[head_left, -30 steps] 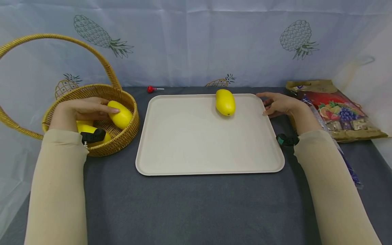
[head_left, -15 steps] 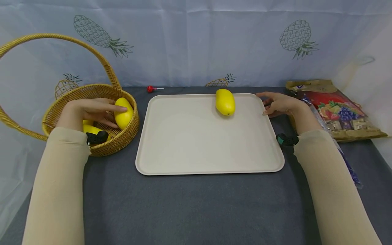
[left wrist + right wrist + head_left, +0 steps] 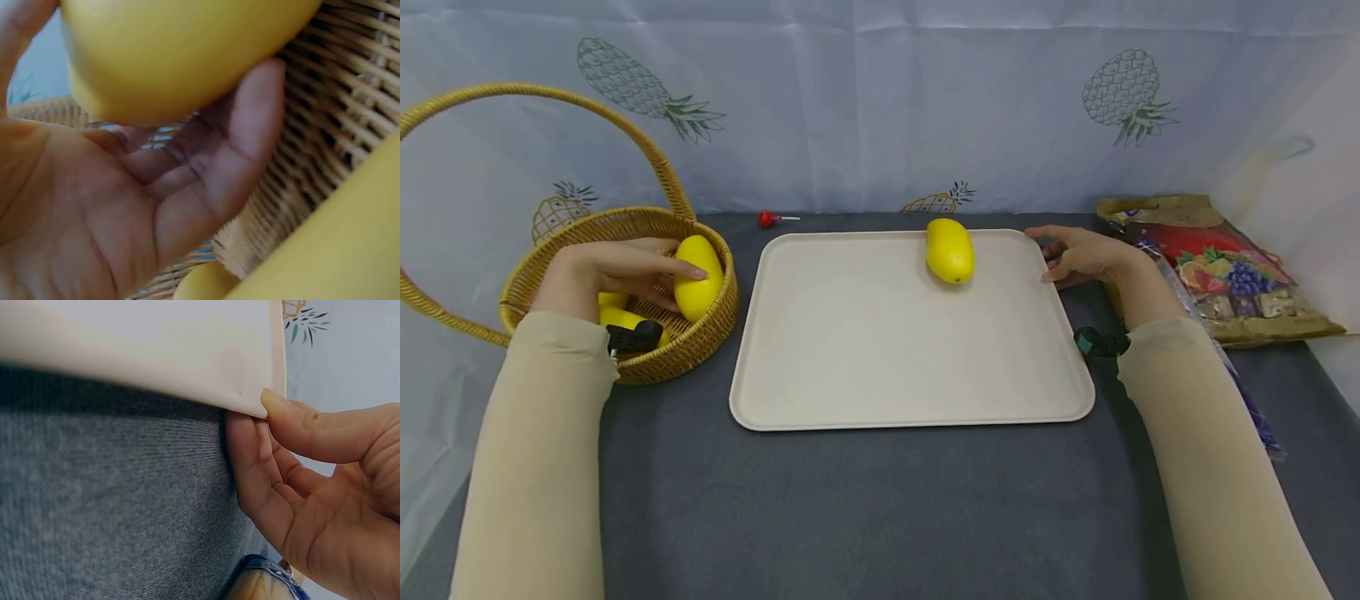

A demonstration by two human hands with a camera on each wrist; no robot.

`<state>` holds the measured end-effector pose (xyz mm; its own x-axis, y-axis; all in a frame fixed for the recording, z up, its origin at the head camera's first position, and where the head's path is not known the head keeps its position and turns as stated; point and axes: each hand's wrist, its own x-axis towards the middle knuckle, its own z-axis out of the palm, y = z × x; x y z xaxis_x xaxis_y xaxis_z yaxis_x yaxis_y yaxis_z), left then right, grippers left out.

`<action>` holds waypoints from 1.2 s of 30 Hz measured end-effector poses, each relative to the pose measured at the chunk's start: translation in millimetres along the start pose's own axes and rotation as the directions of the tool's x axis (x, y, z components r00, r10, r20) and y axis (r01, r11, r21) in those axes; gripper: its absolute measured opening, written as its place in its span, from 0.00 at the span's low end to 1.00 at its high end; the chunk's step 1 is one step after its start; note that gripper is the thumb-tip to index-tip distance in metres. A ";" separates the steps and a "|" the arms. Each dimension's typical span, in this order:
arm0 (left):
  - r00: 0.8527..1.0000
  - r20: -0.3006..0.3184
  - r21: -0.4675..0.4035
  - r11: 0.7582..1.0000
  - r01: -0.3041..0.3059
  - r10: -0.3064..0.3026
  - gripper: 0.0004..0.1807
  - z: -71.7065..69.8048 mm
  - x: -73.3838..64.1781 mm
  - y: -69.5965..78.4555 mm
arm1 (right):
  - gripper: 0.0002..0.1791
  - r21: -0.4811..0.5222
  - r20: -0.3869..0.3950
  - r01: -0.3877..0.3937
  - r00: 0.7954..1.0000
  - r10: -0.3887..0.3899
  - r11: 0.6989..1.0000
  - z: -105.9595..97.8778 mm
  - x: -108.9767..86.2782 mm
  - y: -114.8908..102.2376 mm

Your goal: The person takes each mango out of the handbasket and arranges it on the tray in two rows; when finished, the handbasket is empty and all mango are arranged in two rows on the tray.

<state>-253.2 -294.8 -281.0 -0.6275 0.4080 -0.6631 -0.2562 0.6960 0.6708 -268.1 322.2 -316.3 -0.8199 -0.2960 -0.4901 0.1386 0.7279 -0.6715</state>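
The left grip (image 3: 613, 265) holds a smooth, egg-shaped yellow fruit (image 3: 698, 283) in the round woven basket (image 3: 700, 346), near more yellow fruit (image 3: 617, 317). The right grip (image 3: 1078, 252) pinches the flat tray (image 3: 880, 350), where one long fruit (image 3: 950, 252) lies.

A small, domestic-looking corner is being shown, though whether it is being kept in a home or on a staged set is not being made clear. The foreground is being covered by a dark grey cloth (image 3: 880, 508), and the space behind is being closed off by a pale, creased, pineapple-printed hanging (image 3: 880, 100). The household look is being given by a handled wicker basket (image 3: 711, 343), a cream tray (image 3: 880, 350), a red lollipop (image 3: 765, 218) and a glossy, fruit-printed packet (image 3: 1247, 275).
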 end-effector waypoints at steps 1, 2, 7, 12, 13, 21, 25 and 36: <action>1.000 -0.013 0.003 1.000 -0.014 0.014 0.37 -1.2 -2.7 0.0 | 0.49 0.000 0.002 0.001 1.000 -0.001 1.000 0.3 0.2 0.0; 0.999 -0.028 -0.002 0.999 -0.034 0.033 0.37 -2.6 -5.7 0.2 | 0.49 0.000 0.003 0.004 1.000 -0.004 1.000 0.3 0.1 0.2; 0.982 -0.088 -0.041 0.984 -0.171 0.167 0.32 -8.5 -19.6 8.4 | 0.49 -0.009 0.000 0.001 1.000 -0.001 1.000 0.9 -0.3 0.1; 0.939 -0.087 -0.117 0.933 -0.340 0.331 0.27 -7.2 -26.1 24.3 | 0.49 -0.010 -0.010 -0.003 1.000 0.003 1.000 0.6 -0.7 -0.2; 0.928 -0.080 -0.139 0.917 -0.373 0.365 0.27 -5.9 -26.5 27.9 | 0.49 -0.008 -0.010 -0.003 1.000 0.003 1.000 0.5 -0.8 -0.1; 0.842 -0.060 -0.323 0.788 -0.525 0.536 0.31 19.4 -20.2 58.7 | 0.50 -0.004 0.013 0.013 1.000 -0.013 1.000 -1.2 0.3 2.5; 0.830 -0.082 -0.360 0.760 -0.541 0.552 0.31 38.3 -10.1 79.0 | 0.50 0.001 0.000 0.012 1.000 -0.012 1.000 -0.4 1.7 4.3; 0.891 -0.198 -0.328 0.829 -0.453 0.409 0.43 81.5 25.8 109.5 | 0.48 -0.005 -0.019 0.007 1.000 -0.007 1.000 1.5 1.7 3.7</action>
<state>-237.5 -160.0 -251.7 -0.8093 0.5312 -0.2507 -0.1691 0.1980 0.9655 -268.1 323.5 -320.4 -0.8310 -0.2892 -0.4751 0.1303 0.7292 -0.6717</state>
